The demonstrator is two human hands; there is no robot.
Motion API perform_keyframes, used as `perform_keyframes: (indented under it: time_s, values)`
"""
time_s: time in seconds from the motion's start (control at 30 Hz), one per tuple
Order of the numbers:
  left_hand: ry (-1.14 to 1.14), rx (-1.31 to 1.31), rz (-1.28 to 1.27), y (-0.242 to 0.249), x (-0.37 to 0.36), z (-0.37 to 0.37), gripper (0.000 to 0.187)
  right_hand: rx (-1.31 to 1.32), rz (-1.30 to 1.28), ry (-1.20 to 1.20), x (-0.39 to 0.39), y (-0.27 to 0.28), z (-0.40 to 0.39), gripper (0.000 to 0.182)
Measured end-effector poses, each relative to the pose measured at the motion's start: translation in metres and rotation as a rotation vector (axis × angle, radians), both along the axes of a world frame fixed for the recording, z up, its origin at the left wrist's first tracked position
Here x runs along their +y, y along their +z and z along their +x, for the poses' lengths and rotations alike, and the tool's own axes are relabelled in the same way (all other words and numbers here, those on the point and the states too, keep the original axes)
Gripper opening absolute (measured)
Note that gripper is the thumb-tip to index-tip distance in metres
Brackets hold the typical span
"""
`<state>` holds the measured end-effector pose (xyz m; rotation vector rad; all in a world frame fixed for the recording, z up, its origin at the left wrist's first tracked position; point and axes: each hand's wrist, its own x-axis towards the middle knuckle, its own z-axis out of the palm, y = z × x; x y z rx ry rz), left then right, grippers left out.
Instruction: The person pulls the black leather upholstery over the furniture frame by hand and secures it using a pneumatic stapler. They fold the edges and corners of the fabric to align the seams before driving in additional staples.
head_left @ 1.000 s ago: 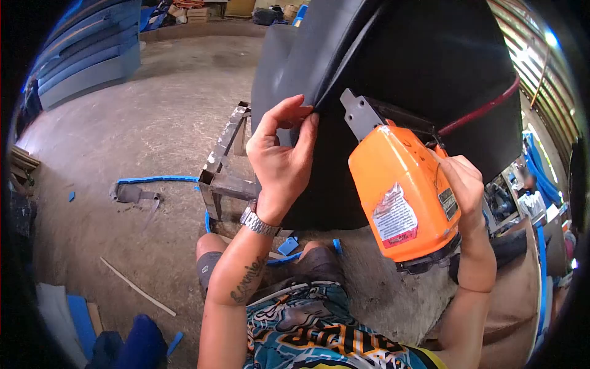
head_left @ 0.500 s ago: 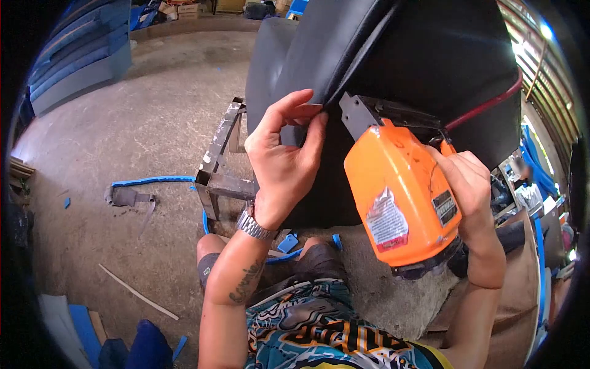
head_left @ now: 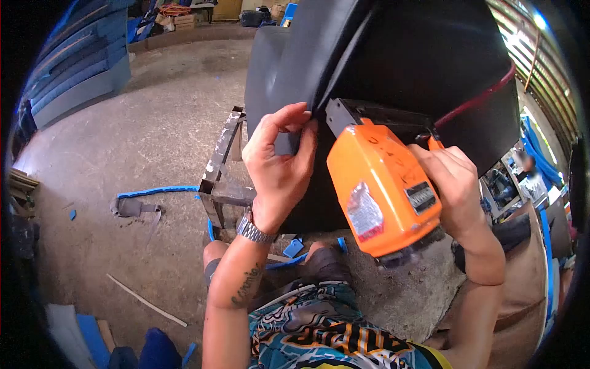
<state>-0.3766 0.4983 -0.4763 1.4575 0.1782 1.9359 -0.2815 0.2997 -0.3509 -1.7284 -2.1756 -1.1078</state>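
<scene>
My left hand (head_left: 279,160) pinches the seam edge of the black upholstery (head_left: 307,58), thumb and fingers closed at the fold. An orange staple gun (head_left: 384,190) is in my right hand (head_left: 452,184), my fingers wrapped round its handle. Its dark metal nose is beside the seam, just right of my left fingertips; whether it touches the cover cannot be made out. A dark red hose (head_left: 479,101) runs up and right from behind the tool.
A worn metal frame (head_left: 215,166) stands left of the upholstery. Blue strips (head_left: 157,190) and a pale stick (head_left: 146,299) lie on the concrete floor. Stacked blue panels (head_left: 80,61) are at upper left, and brown sheet material (head_left: 510,283) is at lower right.
The staple gun and my right hand have shifted left, bringing the nose nearer the seam. My left hand has moved slightly lower along the edge, still pinching it.
</scene>
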Motion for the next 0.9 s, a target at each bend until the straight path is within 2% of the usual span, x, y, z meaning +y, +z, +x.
perform_keyframes:
  time_s: [0.1, 0.17, 0.2, 0.23, 0.27, 0.3, 0.4, 0.43, 0.47, 0.5, 0.53, 0.57, 0.6, 0.63, 0.67, 0.77, 0.9]
  values:
    - [0.219, 0.075, 0.136, -0.007, -0.002, 0.000, 0.034, 0.027, 0.069, 0.025, -0.005, -0.016, 0.003, 0.044]
    - [0.325, 0.108, 0.219, -0.026, 0.001, -0.001, 0.039, 0.042, 0.181, 0.039, -0.022, -0.048, 0.016, 0.047]
    - [0.334, 0.124, 0.216, -0.036, 0.000, -0.001, 0.040, 0.118, 0.313, 0.049, -0.032, -0.085, 0.034, 0.049]
    - [0.337, 0.137, 0.205, -0.047, -0.003, -0.003, 0.040, 0.544, 0.105, 0.021, -0.053, -0.125, 0.053, 0.045]
    - [0.344, 0.147, 0.194, -0.057, -0.005, -0.004, 0.039, 1.104, -0.013, 0.000, -0.073, -0.165, 0.072, 0.041]
    - [0.355, 0.152, 0.192, -0.064, -0.006, -0.005, 0.038, 1.529, 0.002, -0.097, -0.092, -0.205, 0.091, 0.039]
    - [0.359, 0.166, 0.114, -0.087, -0.012, -0.007, 0.037, 0.846, 0.023, -0.280, -0.105, -0.215, 0.034, 0.027]
    - [0.335, 0.188, 0.095, -0.103, -0.021, -0.007, 0.037, 1.403, 0.000, -0.341, -0.113, -0.237, 0.035, 0.018]
    - [0.331, 0.195, 0.088, -0.115, -0.022, -0.007, 0.037, 1.703, -0.020, -0.396, -0.124, -0.260, 0.037, 0.016]
    - [0.352, 0.189, 0.098, -0.121, -0.013, -0.008, 0.038, 2.003, 0.256, -0.214, -0.111, -0.263, 0.017, 0.014]
    - [0.375, 0.216, 0.049, -0.129, -0.017, -0.009, 0.036, 2.013, 0.369, -0.145, -0.109, -0.269, 0.011, 0.012]
    - [0.378, 0.242, 0.040, -0.133, -0.019, -0.013, 0.035, 2.097, 0.377, -0.035, -0.111, -0.279, 0.016, 0.010]
    - [0.402, 0.234, 0.066, -0.132, -0.018, -0.015, 0.034, 2.170, 0.365, -0.126, -0.119, -0.291, 0.025, 0.018]
    - [0.352, 0.213, 0.055, -0.128, -0.020, -0.020, 0.030, 2.320, 0.315, -0.016, -0.131, -0.314, 0.048, 0.013]
    - [0.337, 0.206, 0.035, -0.133, -0.019, -0.019, 0.030, 2.391, 0.017, 0.130, -0.140, -0.317, 0.068, 0.024]
    - [0.255, 0.139, -0.093, -0.140, -0.022, -0.009, 0.032, 2.426, -0.014, 0.087, -0.117, -0.301, 0.070, 0.022]
    - [0.263, 0.101, -0.091, -0.145, -0.023, -0.005, 0.034, 2.428, 0.012, 0.065, -0.089, -0.295, 0.050, 0.019]
